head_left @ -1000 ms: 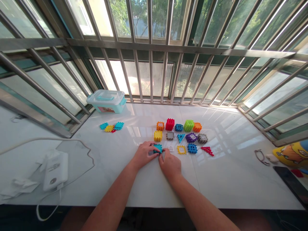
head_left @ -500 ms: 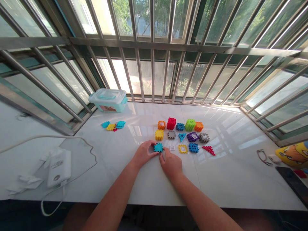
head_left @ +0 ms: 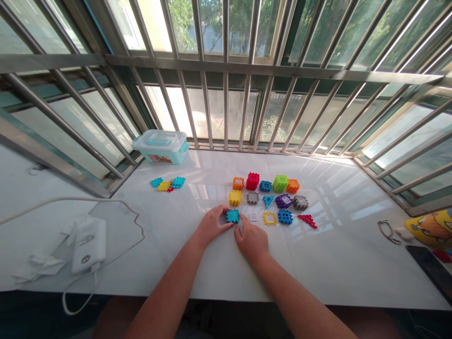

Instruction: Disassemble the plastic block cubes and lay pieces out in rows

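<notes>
A turquoise toothed building tile (head_left: 232, 216) lies between my two hands near the middle of the white table. My left hand (head_left: 214, 226) pinches its left side between thumb and fingers. On the right side, the fingertips of my right hand (head_left: 251, 238) press against its edge, the other fingers curled. Just beyond stands a stack of yellow tiles (head_left: 235, 197). Close by on the right are a small white window piece (head_left: 253, 217), a yellow framed tile (head_left: 269, 218) and blue tiles (head_left: 285, 216).
Sorted stacks, including red tiles (head_left: 253, 181) and green tiles (head_left: 280, 182), stand behind. Loose turquoise and yellow tiles (head_left: 164, 186) lie left, before a lidded box (head_left: 160, 147). A white power bank (head_left: 89, 246) with a cable is at left; a phone (head_left: 429, 270) at right.
The view has shifted very slightly. Both hands stay around the turquoise tile, which looks tilted a little differently; nothing else has moved.
</notes>
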A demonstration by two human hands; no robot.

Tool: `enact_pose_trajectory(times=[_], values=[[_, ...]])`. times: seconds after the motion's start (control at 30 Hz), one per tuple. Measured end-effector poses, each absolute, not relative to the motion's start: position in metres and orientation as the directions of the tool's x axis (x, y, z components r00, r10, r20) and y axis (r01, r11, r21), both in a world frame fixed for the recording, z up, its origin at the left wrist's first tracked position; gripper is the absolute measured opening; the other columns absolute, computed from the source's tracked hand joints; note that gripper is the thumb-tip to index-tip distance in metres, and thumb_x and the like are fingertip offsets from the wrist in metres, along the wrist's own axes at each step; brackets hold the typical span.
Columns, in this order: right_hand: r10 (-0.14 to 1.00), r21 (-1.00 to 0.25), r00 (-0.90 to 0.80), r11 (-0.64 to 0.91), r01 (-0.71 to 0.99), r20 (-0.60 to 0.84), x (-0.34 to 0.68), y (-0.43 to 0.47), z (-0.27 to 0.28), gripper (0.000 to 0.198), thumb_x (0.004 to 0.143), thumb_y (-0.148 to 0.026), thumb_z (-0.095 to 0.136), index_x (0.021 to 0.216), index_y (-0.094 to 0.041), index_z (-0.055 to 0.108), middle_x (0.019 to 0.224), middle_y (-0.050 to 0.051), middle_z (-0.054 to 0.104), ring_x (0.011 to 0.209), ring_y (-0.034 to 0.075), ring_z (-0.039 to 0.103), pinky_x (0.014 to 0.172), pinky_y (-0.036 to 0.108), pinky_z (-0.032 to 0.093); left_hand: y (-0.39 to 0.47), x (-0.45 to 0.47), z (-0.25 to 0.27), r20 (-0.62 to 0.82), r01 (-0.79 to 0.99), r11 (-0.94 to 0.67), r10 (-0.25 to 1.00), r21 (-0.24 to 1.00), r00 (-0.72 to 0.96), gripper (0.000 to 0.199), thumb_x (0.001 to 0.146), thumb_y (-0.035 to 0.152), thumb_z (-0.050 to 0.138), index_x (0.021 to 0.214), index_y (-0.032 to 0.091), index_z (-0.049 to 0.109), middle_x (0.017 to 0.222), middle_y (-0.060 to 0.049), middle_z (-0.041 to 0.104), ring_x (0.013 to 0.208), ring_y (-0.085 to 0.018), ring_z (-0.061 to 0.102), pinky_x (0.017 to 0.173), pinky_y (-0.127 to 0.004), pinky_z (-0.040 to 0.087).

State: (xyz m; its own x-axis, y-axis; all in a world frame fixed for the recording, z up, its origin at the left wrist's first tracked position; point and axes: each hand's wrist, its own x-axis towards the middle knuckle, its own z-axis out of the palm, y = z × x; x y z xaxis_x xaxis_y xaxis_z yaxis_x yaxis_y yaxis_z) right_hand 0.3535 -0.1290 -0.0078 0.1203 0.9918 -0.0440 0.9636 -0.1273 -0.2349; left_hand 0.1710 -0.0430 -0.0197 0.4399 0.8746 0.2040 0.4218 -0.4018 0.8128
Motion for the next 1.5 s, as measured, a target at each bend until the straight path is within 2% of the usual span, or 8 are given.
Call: enact_pose_trajectory(times=[0.1, 0.3, 0.9, 1.03, 1.17, 1.27, 1.37, 1.5], values=[[0.992, -0.244, 0.118, -0.123, 0.962, -0.036, 0.354, -0.129, -0.007, 0.059, 0.108, -0.042, 0.045, 0.164, -0.024, 0.047, 0.101, 0.008, 0.082, 0.09, 0.025, 0.077, 0.079, 0.031, 0.05, -0.042, 0.17, -0.02, 0.224, 0.412, -0.425, 0.863, 0.806, 0.452, 0.045, 0.081, 0.032, 0.087, 0.121, 0.028, 0.068, 0.124, -0.006, 0.077, 0.112, -0.026, 0.074, 0.103, -0.044, 0.059], [0.992, -0.257, 0.121, -0.126, 0.958, -0.036, 0.354, -0.129, -0.006, 0.058, 0.107, -0.041, 0.047, 0.163, -0.023, 0.049, 0.1, 0.008, 0.082, 0.09, 0.025, 0.077, 0.079, 0.032, 0.05, -0.039, 0.169, -0.02, 0.302, 0.388, -0.52, 0.813, 0.761, 0.498, 0.017, 0.084, 0.03, 0.084, 0.101, 0.028, 0.078, 0.128, -0.007, 0.077, 0.122, -0.028, 0.071, 0.111, -0.048, 0.056], [0.988, -0.236, 0.138, -0.15, 0.96, -0.067, 0.353, -0.128, -0.004, 0.058, 0.108, -0.041, 0.047, 0.163, -0.022, 0.046, 0.101, 0.009, 0.082, 0.09, 0.024, 0.078, 0.079, 0.032, 0.051, -0.04, 0.169, -0.019, 0.295, 0.379, -0.526, 0.801, 0.761, 0.52, 0.015, 0.086, 0.031, 0.083, 0.1, 0.028, 0.079, 0.129, -0.007, 0.075, 0.121, -0.027, 0.071, 0.11, -0.046, 0.056], [0.989, -0.245, 0.138, -0.148, 0.958, -0.056, 0.353, -0.128, -0.004, 0.056, 0.108, -0.041, 0.047, 0.161, -0.024, 0.048, 0.103, 0.008, 0.082, 0.09, 0.024, 0.078, 0.078, 0.031, 0.051, -0.04, 0.169, -0.02, 0.289, 0.386, -0.524, 0.802, 0.759, 0.522, 0.017, 0.086, 0.031, 0.084, 0.101, 0.028, 0.077, 0.131, -0.008, 0.073, 0.125, -0.027, 0.069, 0.112, -0.047, 0.055], [0.99, -0.259, 0.139, -0.144, 0.955, -0.035, 0.353, -0.129, -0.008, 0.056, 0.108, -0.042, 0.047, 0.16, -0.023, 0.047, 0.104, 0.009, 0.082, 0.091, 0.024, 0.078, 0.076, 0.03, 0.048, -0.044, 0.168, -0.015, 0.288, 0.383, -0.516, 0.809, 0.766, 0.513, 0.026, 0.084, 0.038, 0.087, 0.105, 0.028, 0.075, 0.142, -0.01, 0.066, 0.135, -0.029, 0.063, 0.117, -0.049, 0.052], [0.99, -0.288, 0.144, -0.137, 0.948, 0.002, 0.354, -0.129, -0.01, 0.051, 0.108, -0.043, 0.047, 0.154, -0.021, 0.049, 0.098, 0.007, 0.082, 0.087, 0.023, 0.077, 0.071, 0.029, 0.043, -0.046, 0.165, -0.01, 0.32, 0.369, -0.494, 0.839, 0.787, 0.44, 0.027, 0.088, 0.044, 0.083, 0.107, 0.026, 0.073, 0.141, -0.01, 0.065, 0.134, -0.029, 0.063, 0.106, -0.045, 0.058], [0.989, -0.319, 0.147, -0.134, 0.938, 0.014, 0.354, -0.129, -0.011, 0.035, 0.109, -0.044, 0.047, 0.134, -0.021, 0.058, 0.086, 0.004, 0.079, 0.078, 0.022, 0.075, 0.065, 0.028, 0.035, -0.042, 0.154, -0.009, 0.391, 0.421, -0.481, 0.875, 0.769, 0.286, 0.019, 0.095, 0.041, 0.073, 0.105, 0.025, 0.071, 0.133, -0.01, 0.068, 0.129, -0.027, 0.064, 0.094, -0.039, 0.06], [0.99, -0.314, 0.141, -0.13, 0.94, 0.012, 0.356, -0.129, -0.012, 0.027, 0.11, -0.047, 0.047, 0.115, -0.023, 0.058, 0.074, 0.0, 0.073, 0.069, 0.02, 0.071, 0.06, 0.029, 0.024, -0.015, 0.123, -0.011, 0.462, 0.647, -0.361, 0.887, 0.671, 0.015, 0.014, 0.097, 0.036, 0.067, 0.105, 0.025, 0.069, 0.126, -0.011, 0.07, 0.123, -0.028, 0.066, 0.105, -0.045, 0.055]])
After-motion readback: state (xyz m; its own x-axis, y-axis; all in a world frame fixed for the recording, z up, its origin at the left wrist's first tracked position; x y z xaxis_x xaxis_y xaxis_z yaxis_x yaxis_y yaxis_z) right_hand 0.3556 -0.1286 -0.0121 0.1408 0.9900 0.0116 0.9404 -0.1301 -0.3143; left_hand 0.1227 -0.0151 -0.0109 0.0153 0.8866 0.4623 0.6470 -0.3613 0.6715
